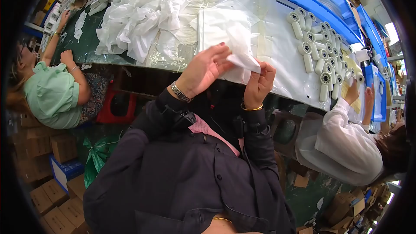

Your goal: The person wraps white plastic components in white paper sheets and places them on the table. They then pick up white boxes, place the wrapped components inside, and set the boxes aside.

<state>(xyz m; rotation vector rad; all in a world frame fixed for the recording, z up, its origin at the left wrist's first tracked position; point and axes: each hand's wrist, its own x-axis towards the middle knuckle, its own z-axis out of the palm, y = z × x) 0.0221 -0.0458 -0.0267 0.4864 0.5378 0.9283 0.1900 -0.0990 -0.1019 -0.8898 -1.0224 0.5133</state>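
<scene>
A thin white sheet or bag (243, 56) is held above the table's front edge, its upper part blurred. My right hand (260, 84) pinches its lower right corner between thumb and fingers. On the other side my left hand (203, 70) is spread, palm turned up, with its fingertips against or just beside the white piece; whether they touch is unclear. Beneath and behind lies a flat stack of white sheets or bags (210, 28). Left of that stack spreads a large crumpled heap of thin white bags (138, 17).
Several white handled devices with round dark-centred heads (326, 78) lie in rows at the right. Blue bins (316, 6) line the far right. Co-workers sit at both sides, one in a green top (56, 91), one in a white sleeve (346, 143). Cardboard boxes (65, 214) stand lower left.
</scene>
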